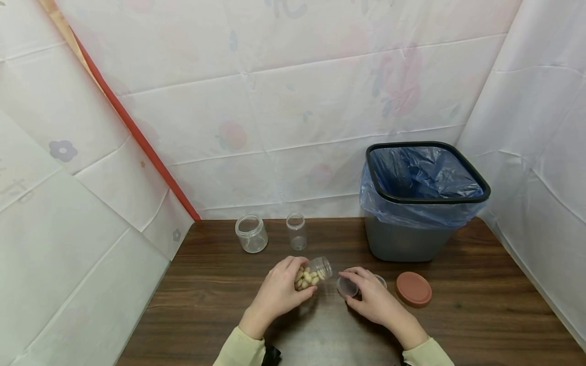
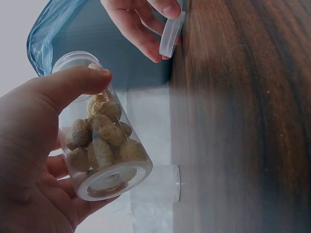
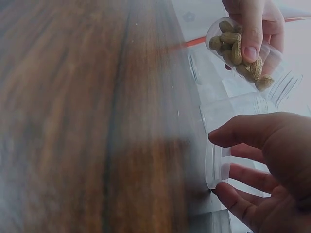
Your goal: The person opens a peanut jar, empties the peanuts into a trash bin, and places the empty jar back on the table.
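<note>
My left hand (image 1: pixel 281 290) grips a clear plastic jar (image 2: pixel 121 150) partly filled with peanuts (image 2: pixel 104 133). The jar is tipped on its side above the table, its mouth pointing right, and no cap covers it. To the right, my right hand (image 1: pixel 373 297) holds a round translucent lid (image 3: pixel 216 165) by its rim between thumb and fingers. That lid stands on edge, close to the tabletop. Part of another clear round lid (image 1: pixel 381 280) shows behind the right hand; the rest is hidden.
A wide clear jar (image 1: pixel 253 236) and a slim clear jar (image 1: pixel 297 234) stand uncapped toward the back of the wooden table (image 1: pixel 206 290). At the back right is a grey bin (image 1: pixel 403 239) with a blue liner. A reddish-brown lid (image 1: pixel 414 288) lies right of my right hand.
</note>
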`<action>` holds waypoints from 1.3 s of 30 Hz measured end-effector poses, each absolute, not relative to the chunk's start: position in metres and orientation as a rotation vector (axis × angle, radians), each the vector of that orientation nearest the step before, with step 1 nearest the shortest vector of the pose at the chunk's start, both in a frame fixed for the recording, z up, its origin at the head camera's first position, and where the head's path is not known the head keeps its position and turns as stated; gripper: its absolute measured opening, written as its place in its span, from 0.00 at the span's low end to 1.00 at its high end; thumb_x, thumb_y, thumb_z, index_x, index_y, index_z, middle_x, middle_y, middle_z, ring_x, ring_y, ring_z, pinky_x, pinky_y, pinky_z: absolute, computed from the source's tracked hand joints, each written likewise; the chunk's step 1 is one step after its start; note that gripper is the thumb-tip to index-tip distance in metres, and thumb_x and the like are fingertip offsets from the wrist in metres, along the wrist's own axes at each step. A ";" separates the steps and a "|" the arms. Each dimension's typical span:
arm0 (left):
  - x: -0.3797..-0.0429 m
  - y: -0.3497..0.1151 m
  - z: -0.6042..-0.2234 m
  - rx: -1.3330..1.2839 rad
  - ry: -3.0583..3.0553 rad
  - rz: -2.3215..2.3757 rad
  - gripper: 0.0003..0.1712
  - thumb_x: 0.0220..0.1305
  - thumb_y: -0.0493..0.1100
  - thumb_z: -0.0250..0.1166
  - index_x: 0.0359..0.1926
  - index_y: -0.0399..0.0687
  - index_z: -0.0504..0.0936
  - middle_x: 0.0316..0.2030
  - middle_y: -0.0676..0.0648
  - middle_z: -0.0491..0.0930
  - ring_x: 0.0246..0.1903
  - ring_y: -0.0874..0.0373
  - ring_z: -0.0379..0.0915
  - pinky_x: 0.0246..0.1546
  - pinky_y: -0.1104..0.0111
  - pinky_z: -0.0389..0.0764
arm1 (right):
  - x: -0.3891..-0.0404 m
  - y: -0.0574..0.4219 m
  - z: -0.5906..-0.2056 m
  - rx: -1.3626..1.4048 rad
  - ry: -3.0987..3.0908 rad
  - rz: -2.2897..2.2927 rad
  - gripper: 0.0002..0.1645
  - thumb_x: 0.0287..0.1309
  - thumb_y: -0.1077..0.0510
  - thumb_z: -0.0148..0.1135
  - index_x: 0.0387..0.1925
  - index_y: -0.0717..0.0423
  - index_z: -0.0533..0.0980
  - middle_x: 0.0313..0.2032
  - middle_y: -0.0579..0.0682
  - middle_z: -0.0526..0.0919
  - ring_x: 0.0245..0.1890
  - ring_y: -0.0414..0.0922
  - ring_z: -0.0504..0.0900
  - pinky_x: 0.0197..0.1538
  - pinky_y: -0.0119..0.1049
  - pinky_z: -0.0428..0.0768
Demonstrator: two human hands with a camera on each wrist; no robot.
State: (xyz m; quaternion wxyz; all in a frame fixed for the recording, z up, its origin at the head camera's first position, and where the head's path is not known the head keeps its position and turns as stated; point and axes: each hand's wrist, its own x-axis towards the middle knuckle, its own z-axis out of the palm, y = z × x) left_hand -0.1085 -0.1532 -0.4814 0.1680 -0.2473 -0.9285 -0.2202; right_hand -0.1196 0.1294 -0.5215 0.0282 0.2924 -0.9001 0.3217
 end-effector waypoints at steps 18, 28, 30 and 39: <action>-0.108 -0.153 -0.481 -0.708 -2.638 -0.631 0.36 0.55 0.52 0.87 0.60 0.45 0.83 0.47 0.50 0.85 0.42 0.58 0.81 0.43 0.59 0.86 | -0.121 0.132 -0.522 0.937 -2.710 1.176 0.28 0.64 0.65 0.77 0.64 0.61 0.81 0.64 0.59 0.81 0.47 0.51 0.86 0.43 0.36 0.87; -0.108 -0.152 -0.481 -0.705 -2.633 -0.630 0.36 0.54 0.52 0.87 0.59 0.45 0.84 0.48 0.50 0.85 0.43 0.58 0.82 0.43 0.59 0.86 | -0.123 0.154 -0.501 0.853 -2.434 1.282 0.27 0.64 0.67 0.77 0.62 0.49 0.83 0.59 0.48 0.85 0.46 0.43 0.88 0.43 0.41 0.89; -0.108 -0.151 -0.481 -0.703 -2.640 -0.629 0.35 0.55 0.51 0.87 0.59 0.45 0.84 0.48 0.50 0.85 0.43 0.58 0.82 0.43 0.59 0.85 | -0.123 0.162 -0.493 0.833 -2.344 1.328 0.26 0.63 0.69 0.77 0.60 0.50 0.84 0.57 0.48 0.86 0.47 0.41 0.87 0.42 0.38 0.89; -0.110 -0.153 -0.483 -0.685 -2.643 -0.636 0.36 0.55 0.52 0.87 0.60 0.46 0.83 0.49 0.50 0.85 0.44 0.59 0.82 0.44 0.60 0.86 | -0.123 0.219 -0.451 0.594 -2.333 1.414 0.18 0.69 0.68 0.73 0.57 0.55 0.86 0.50 0.53 0.90 0.47 0.34 0.87 0.45 0.24 0.84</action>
